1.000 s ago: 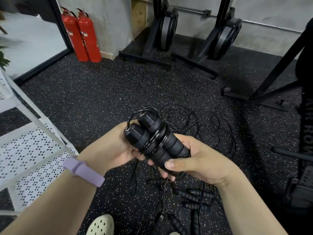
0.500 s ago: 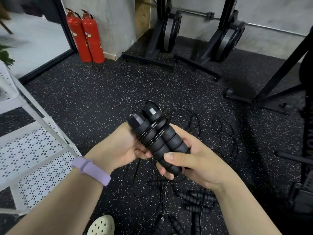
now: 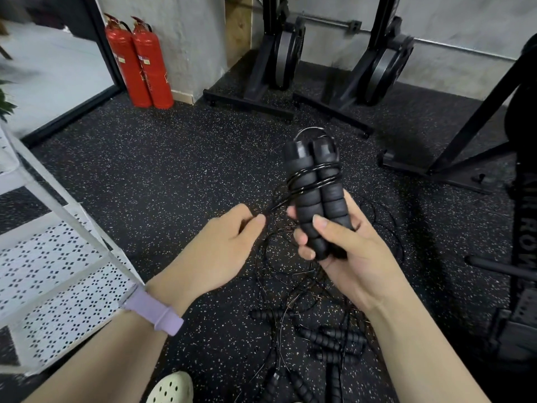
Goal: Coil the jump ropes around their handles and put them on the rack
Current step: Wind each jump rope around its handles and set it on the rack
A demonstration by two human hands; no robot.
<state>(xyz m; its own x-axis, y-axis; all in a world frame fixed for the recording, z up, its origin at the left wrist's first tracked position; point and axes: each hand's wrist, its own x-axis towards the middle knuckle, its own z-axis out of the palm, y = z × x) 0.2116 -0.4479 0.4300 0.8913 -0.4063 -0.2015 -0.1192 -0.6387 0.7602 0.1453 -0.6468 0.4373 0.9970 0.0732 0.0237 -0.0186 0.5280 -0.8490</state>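
My right hand point(image 3: 345, 245) grips a pair of black foam jump rope handles point(image 3: 316, 196) side by side, upright, with several turns of thin black rope wound around their upper part. My left hand point(image 3: 220, 251) is just to the left of them, pinching the loose rope point(image 3: 279, 199) that leads off the coil. The rest of that rope hangs down to the floor. Several other jump ropes point(image 3: 328, 341) lie tangled on the floor below my hands. The white perforated rack point(image 3: 55, 274) stands at the left.
Two red fire extinguishers point(image 3: 139, 62) stand by the wall at the back left. Black exercise machines point(image 3: 290, 53) line the back wall, and a black frame point(image 3: 523, 216) is close on the right. A pale clog point(image 3: 171, 388) shows at the bottom edge.
The handles have swung from tilted left to upright. My left hand has come off the handles and moved left and down, now pulling the loose rope.
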